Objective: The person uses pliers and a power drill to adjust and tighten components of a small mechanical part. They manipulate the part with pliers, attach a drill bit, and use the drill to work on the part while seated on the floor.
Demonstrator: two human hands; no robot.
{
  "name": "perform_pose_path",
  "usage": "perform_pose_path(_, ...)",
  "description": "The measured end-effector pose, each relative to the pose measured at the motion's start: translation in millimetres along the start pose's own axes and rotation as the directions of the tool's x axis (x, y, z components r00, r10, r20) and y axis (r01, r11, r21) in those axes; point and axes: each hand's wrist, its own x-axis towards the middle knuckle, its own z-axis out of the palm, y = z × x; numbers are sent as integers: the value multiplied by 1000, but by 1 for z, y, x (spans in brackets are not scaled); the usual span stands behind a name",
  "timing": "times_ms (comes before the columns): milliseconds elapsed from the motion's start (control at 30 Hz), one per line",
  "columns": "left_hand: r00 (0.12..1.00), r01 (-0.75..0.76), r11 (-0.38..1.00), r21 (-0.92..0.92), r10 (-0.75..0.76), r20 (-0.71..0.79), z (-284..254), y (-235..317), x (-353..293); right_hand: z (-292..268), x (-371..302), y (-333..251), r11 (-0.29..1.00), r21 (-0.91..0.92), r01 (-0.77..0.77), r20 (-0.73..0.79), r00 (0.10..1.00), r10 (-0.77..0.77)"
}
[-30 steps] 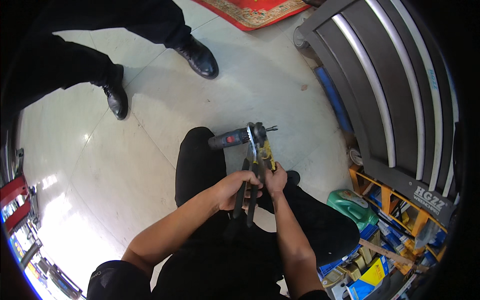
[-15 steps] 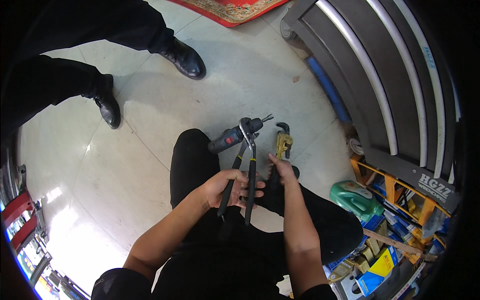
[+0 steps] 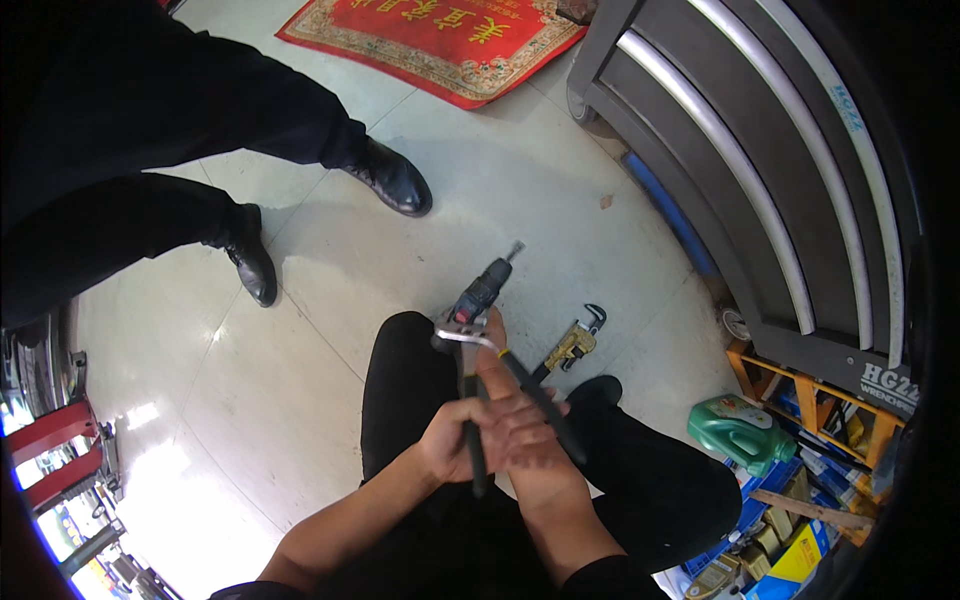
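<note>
My left hand (image 3: 462, 436) is closed on a pair of large slip-joint pliers (image 3: 474, 450) with black handles and yellow bands. Their handles are spread, with my fingers reaching between them. The metal jaws stand out ahead of my hand, over part of a cordless drill (image 3: 482, 290). My right arm crosses beneath the pliers, and my right hand (image 3: 493, 345) is on the drill, its grip partly covered by the pliers. The drill's bit points away and slightly right. A yellow pipe wrench (image 3: 574, 346) with a dark handle lies on the floor to the right of both.
Another person's black shoes (image 3: 393, 178) are on the tiled floor ahead left. A grey tool cabinet (image 3: 700, 190) on casters stands at right. Near my right knee are a green jug (image 3: 738, 432) and an orange crate (image 3: 800, 400). A red mat (image 3: 440, 45) lies at the far side.
My right hand has left the pipe wrench and moved left to the drill. The drill has turned so its bit points more away from me. The pliers have tilted in my left hand.
</note>
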Motion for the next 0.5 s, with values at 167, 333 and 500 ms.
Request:
perform_pose_path(167, 988, 152, 987, -58, -151, 15, -20, 2, -67, -57, 11, 12, 942, -334, 16, -141, 988, -67)
perform_pose_path(333, 927, 234, 962, 138, -179, -329, -77, 18, -41, -179, 12, -82, 896, -416, -154, 140, 963, 230)
perform_pose_path(500, 767, 195, 955, 224, -6, -641, -129, -6, 49, -243, -42, -211, 889, 368, -272, 271, 946, 177)
